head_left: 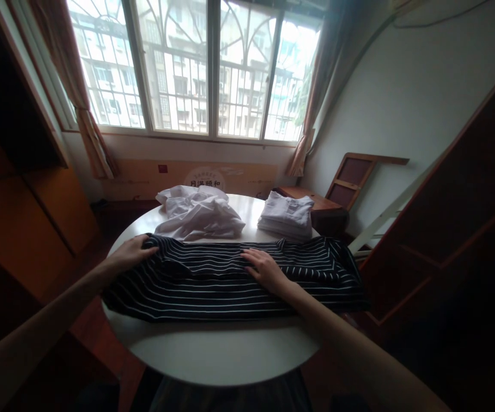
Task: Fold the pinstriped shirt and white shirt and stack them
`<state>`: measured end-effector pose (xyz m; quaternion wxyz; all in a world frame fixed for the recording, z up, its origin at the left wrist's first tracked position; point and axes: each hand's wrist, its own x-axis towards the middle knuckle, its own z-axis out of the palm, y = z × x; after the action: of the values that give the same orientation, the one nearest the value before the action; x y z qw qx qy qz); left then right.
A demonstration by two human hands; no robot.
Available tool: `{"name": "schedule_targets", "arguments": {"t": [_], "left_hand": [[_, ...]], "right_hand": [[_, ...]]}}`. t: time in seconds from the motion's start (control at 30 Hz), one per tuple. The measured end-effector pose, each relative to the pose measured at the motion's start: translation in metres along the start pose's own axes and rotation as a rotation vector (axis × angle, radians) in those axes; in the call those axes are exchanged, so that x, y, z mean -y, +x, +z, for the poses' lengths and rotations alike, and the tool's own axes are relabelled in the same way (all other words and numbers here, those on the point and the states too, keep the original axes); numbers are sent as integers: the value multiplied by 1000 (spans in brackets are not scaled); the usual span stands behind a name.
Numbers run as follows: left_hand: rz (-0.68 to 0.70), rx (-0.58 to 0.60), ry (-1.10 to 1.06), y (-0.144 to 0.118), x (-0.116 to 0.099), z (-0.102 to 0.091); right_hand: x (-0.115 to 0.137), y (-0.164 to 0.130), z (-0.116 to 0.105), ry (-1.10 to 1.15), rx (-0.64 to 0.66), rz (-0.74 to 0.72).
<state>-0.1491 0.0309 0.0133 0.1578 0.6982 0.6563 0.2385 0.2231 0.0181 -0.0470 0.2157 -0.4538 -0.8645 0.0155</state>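
Observation:
A black shirt with thin white stripes (pixel 213 297) lies stretched sideways over the round white table (pixel 213 355), folded lengthwise, with its ends reaching past the table's sides. At its upper left edge, my left hand (pixel 132 252) has dark cloth between thumb and fingers. My right hand (pixel 266 269) rests palm down near the middle of the shirt, fingers slightly spread on the fabric. Just behind the shirt lies a crumpled white cloth (pixel 200 214). Right of that sits a neat stack of folded white clothes (pixel 286 213).
Beyond the table, a long cardboard box (pixel 144 177) leans below the barred window (pixel 178 74). A wooden stool or small table (pixel 307 197) and a wooden frame (pixel 352 177) stand at the back right. Orange cabinets (pixel 54 212) are on the left, a dark wooden panel (pixel 444 229) on the right.

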Motion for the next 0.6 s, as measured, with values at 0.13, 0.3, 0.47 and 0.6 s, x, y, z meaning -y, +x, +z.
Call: {"name": "schedule_targets", "arguments": {"t": [0.13,0.3,0.47,0.6], "left_hand": [[122,141,-143,17,-69,-5],[231,391,-429,16,-153,27],[430,682,-756,9,-166,63],[404,325,-490,7,-129,94]], "right_hand": [[15,1,6,168,78,-105],[10,4,0,580,39,115],[-14,-2,-25,1098,-66,584],[-31,-12,-34,1111,-42,749]]}}
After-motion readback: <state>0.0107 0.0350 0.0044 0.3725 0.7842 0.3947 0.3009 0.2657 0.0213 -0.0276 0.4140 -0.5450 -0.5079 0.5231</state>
